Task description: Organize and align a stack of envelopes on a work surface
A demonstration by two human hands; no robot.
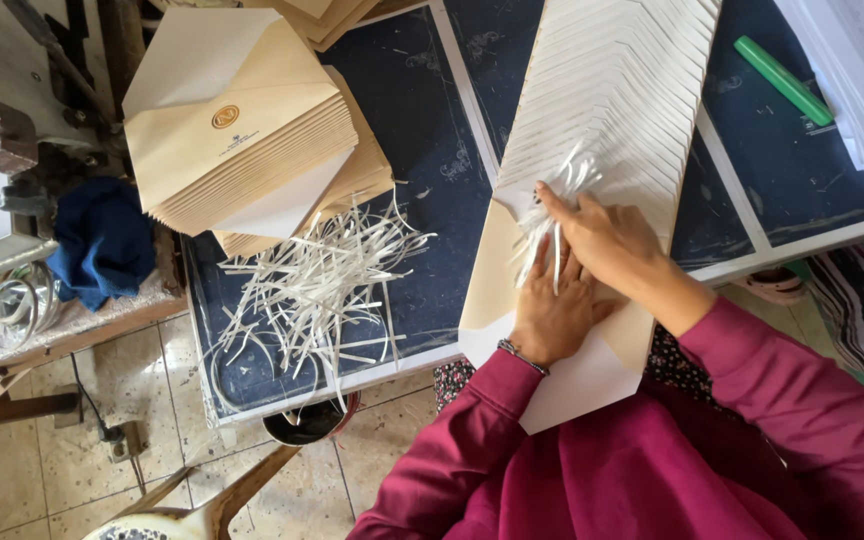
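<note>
A long fanned row of cream envelopes (612, 90) lies on the dark blue table top (432, 120), flaps open and overlapped. My left hand (550, 310) presses flat on the nearest envelope (582, 385), which overhangs the table edge. My right hand (607, 240) rests across the row just above it, fingers pinching a bunch of thin white paper strips (552, 200). Both sleeves are maroon.
A loose heap of white peeled strips (317, 285) covers the table's left part. A stack of finished tan envelopes (242, 140) sits behind it. A green marker (782, 80) lies at the far right. A blue cloth (102, 240) and metal rings (17, 305) rest on the left bench.
</note>
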